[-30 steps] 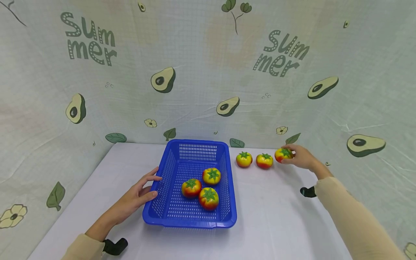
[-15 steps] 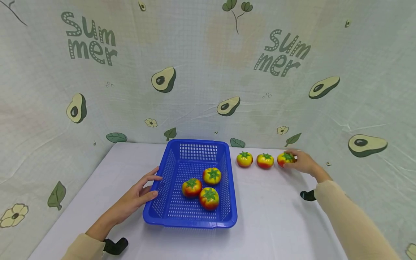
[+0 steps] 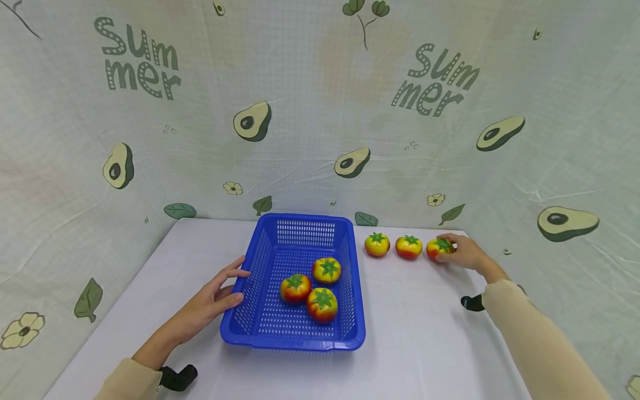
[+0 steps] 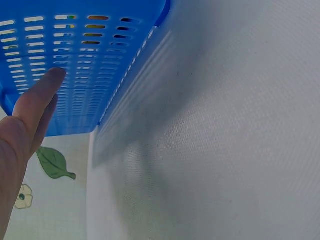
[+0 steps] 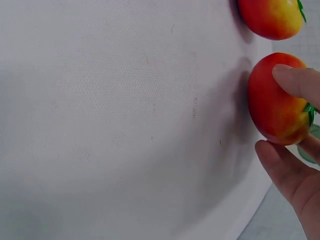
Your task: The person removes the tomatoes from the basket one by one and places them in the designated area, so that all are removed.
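My right hand point(image 3: 466, 253) holds a red-and-yellow tomato point(image 3: 438, 250) with a green star-shaped top, at the right end of a row along the table's back. In the right wrist view, the thumb lies across the tomato point(image 5: 274, 102) and the other fingers are at its far side and underneath. Two similar tomatoes stand to its left, a middle tomato point(image 3: 408, 248) and a left tomato point(image 3: 377, 245). The fingers of my left hand point(image 3: 207, 303) are spread against the left side of a blue plastic basket point(image 3: 292, 343). Three tomatoes lie inside it, one of them a front tomato point(image 3: 322, 305).
A white cloth covers the table point(image 3: 415, 333). Behind and at both sides hangs a curtain point(image 3: 300, 111) printed with avocados, leaves and lettering. The basket's right rim is close to the left tomato of the row.
My right hand has shifted slightly right and down with the tomato, widening the gap to the middle tomato. The left hand and basket have stayed in place.
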Motion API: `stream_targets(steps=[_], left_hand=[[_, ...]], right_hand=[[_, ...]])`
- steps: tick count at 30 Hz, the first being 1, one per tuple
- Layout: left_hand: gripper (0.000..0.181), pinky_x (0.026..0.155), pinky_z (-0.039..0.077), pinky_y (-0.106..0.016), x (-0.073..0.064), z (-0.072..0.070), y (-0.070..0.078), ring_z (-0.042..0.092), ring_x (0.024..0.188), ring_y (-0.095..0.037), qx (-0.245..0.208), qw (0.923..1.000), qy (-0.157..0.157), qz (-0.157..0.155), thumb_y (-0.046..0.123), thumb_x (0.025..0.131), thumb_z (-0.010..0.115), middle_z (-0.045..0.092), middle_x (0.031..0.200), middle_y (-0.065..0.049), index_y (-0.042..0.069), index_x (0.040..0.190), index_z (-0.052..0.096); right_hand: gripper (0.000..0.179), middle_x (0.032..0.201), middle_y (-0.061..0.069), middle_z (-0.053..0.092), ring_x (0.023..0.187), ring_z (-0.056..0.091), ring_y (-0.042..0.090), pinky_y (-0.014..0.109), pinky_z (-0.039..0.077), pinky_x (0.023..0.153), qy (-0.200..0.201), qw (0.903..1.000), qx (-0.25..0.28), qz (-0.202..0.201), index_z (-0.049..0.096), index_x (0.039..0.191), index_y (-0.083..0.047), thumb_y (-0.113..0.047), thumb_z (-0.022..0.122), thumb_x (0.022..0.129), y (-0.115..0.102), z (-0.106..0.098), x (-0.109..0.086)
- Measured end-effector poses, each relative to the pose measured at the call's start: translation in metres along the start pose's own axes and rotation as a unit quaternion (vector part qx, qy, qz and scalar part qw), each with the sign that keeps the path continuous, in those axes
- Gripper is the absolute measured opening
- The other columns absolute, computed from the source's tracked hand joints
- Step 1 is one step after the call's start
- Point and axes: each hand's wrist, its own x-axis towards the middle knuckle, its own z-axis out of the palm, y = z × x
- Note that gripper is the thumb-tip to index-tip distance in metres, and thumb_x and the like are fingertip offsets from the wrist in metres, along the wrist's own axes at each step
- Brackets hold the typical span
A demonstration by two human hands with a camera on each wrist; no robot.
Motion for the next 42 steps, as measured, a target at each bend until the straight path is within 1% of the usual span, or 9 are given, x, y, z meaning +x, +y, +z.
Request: stream_targets(steps=[4, 11, 18, 24, 30, 33, 37, 42], left_hand=[[0.048, 0.112, 0.048, -0.062, 0.000, 0.000, -0.001, 0.032, 0.151, -0.059, 0.003, 1.0000, 0.002, 0.000, 0.024, 0.109, 0.063, 0.003, 0.180, -0.004, 0.017, 0.153, 0.047], [0.048, 0.112, 0.048, -0.063, 0.000, 0.000, -0.001, 0.032, 0.151, -0.060, 0.009, 1.0000, 0.003, 0.000, 0.025, 0.108, 0.063, 0.003, 0.180, -0.005, 0.017, 0.153, 0.047], [0.048, 0.112, 0.047, -0.064, 0.000, -0.001, -0.001, 0.031, 0.151, -0.060, 0.006, 1.0000, 0.002, 0.000, 0.025, 0.108, 0.063, 0.003, 0.180, -0.005, 0.017, 0.153, 0.047], [0.048, 0.112, 0.047, -0.064, 0.000, -0.001, -0.002, 0.030, 0.151, -0.061, 0.009, 1.0000, 0.001, 0.002, 0.024, 0.108, 0.063, 0.003, 0.180, -0.005, 0.017, 0.153, 0.047], [0.048, 0.112, 0.047, -0.063, 0.000, -0.001, -0.001, 0.031, 0.151, -0.060, 0.012, 0.9999, 0.003, 0.001, 0.025, 0.108, 0.064, 0.003, 0.180, -0.005, 0.018, 0.153, 0.047], [0.048, 0.112, 0.047, -0.063, 0.001, -0.001, 0.000, 0.031, 0.151, -0.060, 0.013, 0.9999, 0.004, 0.001, 0.025, 0.108, 0.064, 0.003, 0.180, -0.005, 0.019, 0.153, 0.048], [0.048, 0.113, 0.046, -0.064, 0.001, -0.001, -0.001, 0.029, 0.152, -0.060, 0.015, 0.9999, 0.005, 0.002, 0.025, 0.108, 0.064, 0.004, 0.180, -0.005, 0.019, 0.153, 0.048], [0.048, 0.113, 0.046, -0.064, 0.001, -0.001, -0.002, 0.030, 0.152, -0.060, 0.017, 0.9998, 0.007, 0.000, 0.025, 0.108, 0.064, 0.004, 0.180, -0.005, 0.019, 0.152, 0.049]], right_hand=[[0.073, 0.147, 0.039, 0.046, 0.126, 0.051, 0.054, 0.076, 0.040, 0.109, -0.004, 1.0000, 0.000, 0.004, 0.046, 0.153, 0.003, -0.031, 0.078, 0.097, 0.002, 0.001, 0.002], [0.073, 0.150, 0.037, 0.043, 0.129, 0.047, 0.055, 0.078, 0.038, 0.110, -0.011, 0.9996, 0.004, 0.026, 0.043, 0.156, 0.001, -0.031, 0.075, 0.098, 0.003, 0.003, 0.000], [0.075, 0.151, 0.038, 0.041, 0.131, 0.046, 0.056, 0.079, 0.036, 0.110, -0.015, 0.9996, 0.009, 0.023, 0.041, 0.157, 0.001, -0.031, 0.075, 0.099, 0.000, 0.004, -0.002], [0.077, 0.154, 0.039, 0.039, 0.133, 0.043, 0.058, 0.081, 0.034, 0.110, -0.015, 0.9998, 0.007, 0.006, 0.040, 0.158, 0.001, -0.031, 0.077, 0.098, -0.003, 0.001, -0.005], [0.074, 0.155, 0.039, 0.038, 0.130, 0.047, 0.059, 0.077, 0.043, 0.106, -0.009, 0.9999, -0.001, -0.009, 0.043, 0.157, 0.000, -0.031, 0.077, 0.099, -0.008, -0.005, -0.007], [0.073, 0.154, 0.039, 0.040, 0.129, 0.049, 0.062, 0.076, 0.046, 0.104, -0.003, 0.9996, -0.010, -0.026, 0.046, 0.155, 0.001, -0.030, 0.078, 0.098, -0.013, -0.010, -0.008], [0.069, 0.153, 0.039, 0.044, 0.129, 0.049, 0.062, 0.076, 0.046, 0.103, 0.007, 0.9980, -0.021, -0.059, 0.050, 0.152, 0.003, -0.025, 0.080, 0.096, -0.024, -0.017, -0.007], [0.064, 0.154, 0.034, 0.046, 0.133, 0.046, 0.058, 0.078, 0.043, 0.105, 0.017, 0.9953, -0.034, -0.089, 0.055, 0.150, -0.002, -0.024, 0.081, 0.096, -0.048, -0.024, -0.008]])
